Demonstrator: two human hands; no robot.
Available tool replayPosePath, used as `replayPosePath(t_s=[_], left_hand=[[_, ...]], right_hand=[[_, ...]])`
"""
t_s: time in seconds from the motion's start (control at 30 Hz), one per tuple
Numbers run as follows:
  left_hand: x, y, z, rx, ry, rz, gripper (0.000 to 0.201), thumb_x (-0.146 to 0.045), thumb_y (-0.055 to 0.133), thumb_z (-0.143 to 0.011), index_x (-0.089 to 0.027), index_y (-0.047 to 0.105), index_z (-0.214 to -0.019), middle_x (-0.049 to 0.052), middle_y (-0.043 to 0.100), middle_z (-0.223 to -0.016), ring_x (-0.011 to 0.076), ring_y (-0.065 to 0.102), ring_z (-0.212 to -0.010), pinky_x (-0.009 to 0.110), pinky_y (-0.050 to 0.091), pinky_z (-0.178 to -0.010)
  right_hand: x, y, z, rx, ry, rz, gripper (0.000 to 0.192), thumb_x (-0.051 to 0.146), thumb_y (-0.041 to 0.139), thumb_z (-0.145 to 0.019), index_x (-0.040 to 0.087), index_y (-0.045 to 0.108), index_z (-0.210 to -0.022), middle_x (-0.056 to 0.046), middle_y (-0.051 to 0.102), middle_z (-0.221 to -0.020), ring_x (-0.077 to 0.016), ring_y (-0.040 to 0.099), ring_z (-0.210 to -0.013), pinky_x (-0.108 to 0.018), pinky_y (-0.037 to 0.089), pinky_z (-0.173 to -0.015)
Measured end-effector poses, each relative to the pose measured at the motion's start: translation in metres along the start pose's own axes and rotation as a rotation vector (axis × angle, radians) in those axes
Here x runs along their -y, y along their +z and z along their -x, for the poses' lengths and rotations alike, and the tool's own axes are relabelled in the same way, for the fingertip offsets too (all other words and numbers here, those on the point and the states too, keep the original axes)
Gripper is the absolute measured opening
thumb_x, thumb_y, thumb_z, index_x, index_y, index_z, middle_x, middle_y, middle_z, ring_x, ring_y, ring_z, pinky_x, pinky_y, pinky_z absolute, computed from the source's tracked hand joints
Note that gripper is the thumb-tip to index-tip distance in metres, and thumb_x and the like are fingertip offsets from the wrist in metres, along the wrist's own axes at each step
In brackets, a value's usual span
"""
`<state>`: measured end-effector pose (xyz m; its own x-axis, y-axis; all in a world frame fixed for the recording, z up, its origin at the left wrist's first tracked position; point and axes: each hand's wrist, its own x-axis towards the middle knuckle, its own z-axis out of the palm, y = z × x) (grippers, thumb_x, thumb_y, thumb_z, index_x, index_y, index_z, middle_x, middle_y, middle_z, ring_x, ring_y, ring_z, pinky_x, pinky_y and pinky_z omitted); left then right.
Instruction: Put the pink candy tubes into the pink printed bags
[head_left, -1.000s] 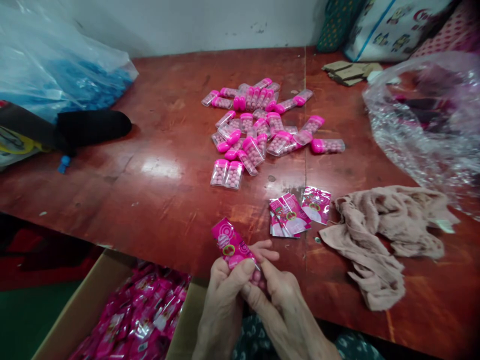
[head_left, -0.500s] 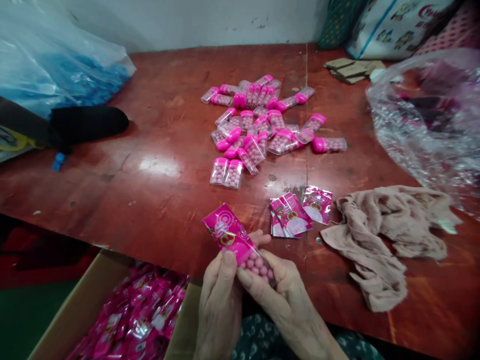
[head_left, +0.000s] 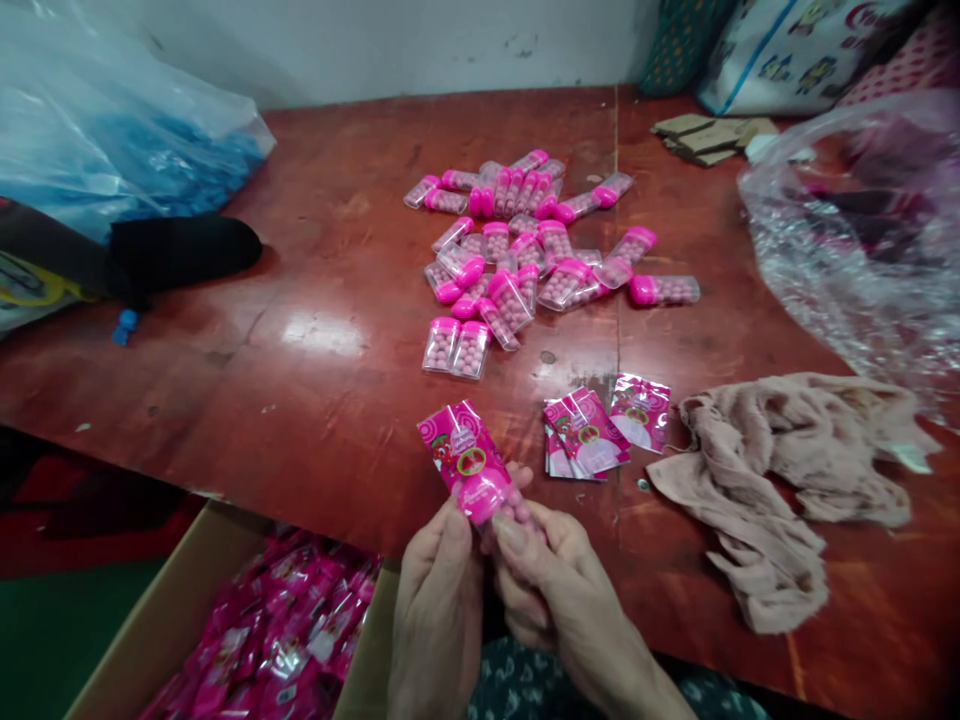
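Over the table's front edge, both hands hold one clear candy box (head_left: 517, 513) with pale pink balls in it. A printed pink sleeve (head_left: 466, 455) covers its upper part, and the balls show below the sleeve. My left hand (head_left: 439, 590) pinches the sleeve's lower left side, thumb on top. My right hand (head_left: 562, 580) grips the box's lower end, its thumb pressed on the front. Right of the hands lie several flat printed sleeves (head_left: 585, 435). Further back, many filled candy boxes with pink caps (head_left: 510, 290) lie in a loose pile.
An open carton (head_left: 142, 630) of pink-wrapped packs stands below the table's front left edge. A crumpled beige cloth (head_left: 765, 460) lies to the right, near a clear plastic bag (head_left: 810, 250). At the left are a bag of blue pieces (head_left: 172, 160) and a black object (head_left: 187, 250).
The sleeve now covers more of the box, and fewer balls show below it. My right hand has shifted its grip, with its fingers curled more under the box.
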<state>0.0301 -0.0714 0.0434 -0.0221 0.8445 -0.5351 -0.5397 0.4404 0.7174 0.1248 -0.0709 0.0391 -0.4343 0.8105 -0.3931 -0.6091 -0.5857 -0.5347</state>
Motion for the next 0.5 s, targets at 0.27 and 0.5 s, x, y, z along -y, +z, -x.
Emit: replayPosePath(t_s=[0.27, 0.5], left_hand=[[-0.005, 0.003, 0.003, -0.017, 0.066, -0.137, 0.028, -0.036, 0.060, -0.079, -0.015, 0.074, -0.091, 0.012, 0.070, -0.105, 0.0287, 0.062, -0.097, 0.033, 0.051, -0.077], [-0.010, 0.001, -0.002, 0.069, -0.030, -0.072, 0.045, -0.050, 0.061, -0.074, -0.013, 0.072, -0.096, 0.015, 0.068, -0.105, 0.0325, 0.057, -0.105, 0.038, 0.048, -0.085]], right_hand=[[-0.006, 0.008, 0.003, -0.097, -0.119, 0.103, 0.035, 0.047, 0.053, -0.085, 0.019, 0.041, -0.067, 0.011, 0.032, -0.042, -0.0025, 0.020, -0.035, -0.016, 0.015, -0.034], [-0.011, 0.005, 0.003, -0.344, -0.219, 0.497, 0.029, 0.047, 0.057, -0.081, 0.019, 0.054, -0.077, 0.003, 0.044, -0.061, -0.0096, 0.038, -0.051, -0.021, 0.031, -0.043]])
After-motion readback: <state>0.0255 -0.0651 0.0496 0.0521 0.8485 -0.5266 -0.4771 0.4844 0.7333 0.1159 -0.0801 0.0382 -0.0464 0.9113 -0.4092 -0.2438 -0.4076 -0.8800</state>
